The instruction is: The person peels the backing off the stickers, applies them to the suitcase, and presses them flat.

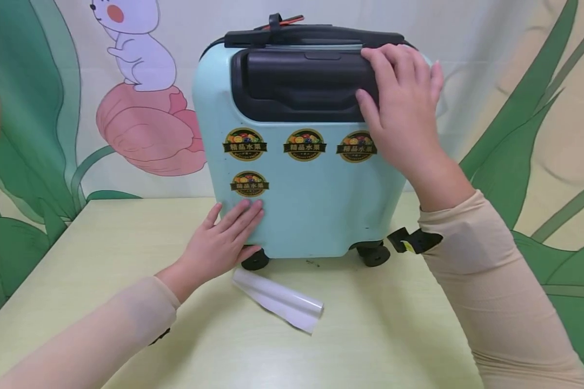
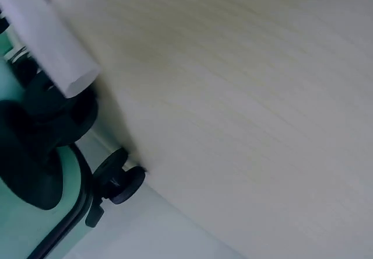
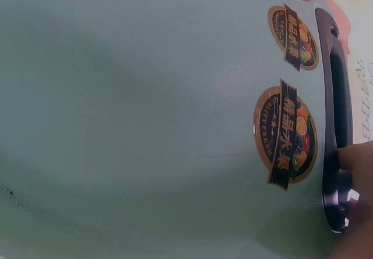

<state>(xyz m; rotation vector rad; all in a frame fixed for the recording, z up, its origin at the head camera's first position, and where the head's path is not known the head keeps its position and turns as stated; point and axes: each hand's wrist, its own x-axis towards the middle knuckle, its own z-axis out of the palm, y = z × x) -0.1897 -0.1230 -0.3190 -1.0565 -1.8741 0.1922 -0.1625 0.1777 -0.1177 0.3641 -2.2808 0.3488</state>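
A mint-green suitcase (image 1: 311,210) stands upright on its wheels, with round fruit stickers on its front. Three stickers form a row below the black panel (image 1: 302,81), and one sticker (image 1: 250,183) sits lower left. My left hand (image 1: 224,237) rests its straight fingers on the lower left of the suitcase, just under that sticker. At the upper right corner, my right hand (image 1: 404,102) lies over the black panel, fingers up by the top edge and thumb lower down. In the right wrist view, part of it touches the dark panel beside a sticker (image 3: 285,133).
A curled white sheet (image 1: 282,300) lies on the pale wooden table (image 1: 370,335) before the suitcase. Black wheels (image 1: 373,255) touch the table. Behind hangs a printed cloth (image 1: 141,129) with plants and a white animal. A black strap (image 1: 415,240) hangs by the right sleeve.
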